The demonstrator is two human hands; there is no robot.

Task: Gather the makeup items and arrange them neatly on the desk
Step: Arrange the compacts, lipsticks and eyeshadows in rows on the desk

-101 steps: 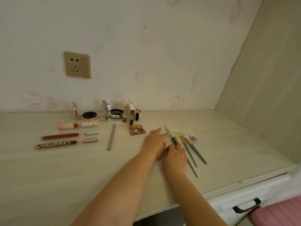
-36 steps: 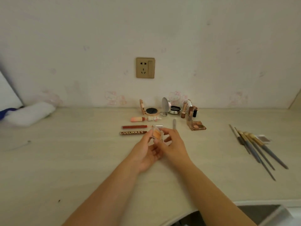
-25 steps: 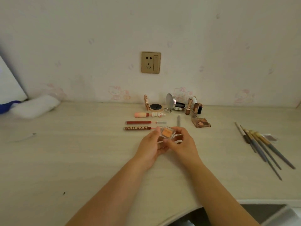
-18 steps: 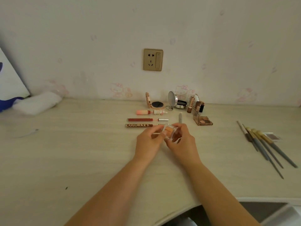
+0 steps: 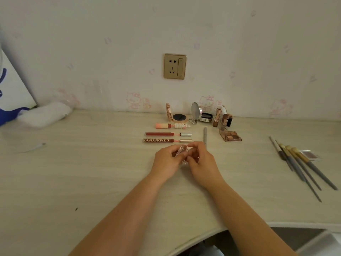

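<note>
Both hands meet at the desk's middle around a small clear-cased compact (image 5: 181, 150), blurred and mostly hidden by fingers. My left hand (image 5: 167, 162) grips its left side, my right hand (image 5: 201, 161) its right. Just beyond lie two lip gloss tubes (image 5: 167, 137), one marked COLORKEY, a pink tube (image 5: 171, 125) and a grey pencil (image 5: 205, 134). Against the wall stand two open round compacts (image 5: 178, 117), small lipsticks (image 5: 224, 120) and an open eyeshadow palette (image 5: 230, 136). Several brushes (image 5: 299, 163) lie at the right beside a small flat palette (image 5: 310, 155).
A wooden desk (image 5: 92, 172) runs to a curved front edge near me. A wall socket (image 5: 175, 66) sits above the makeup. A white cloth bundle (image 5: 44, 115) and a blue-and-white object (image 5: 9, 100) lie at the far left.
My hands left the brushes at the right and came to the middle holding the small compact. Over the last second they have turned it, so its orange pan no longer shows.
</note>
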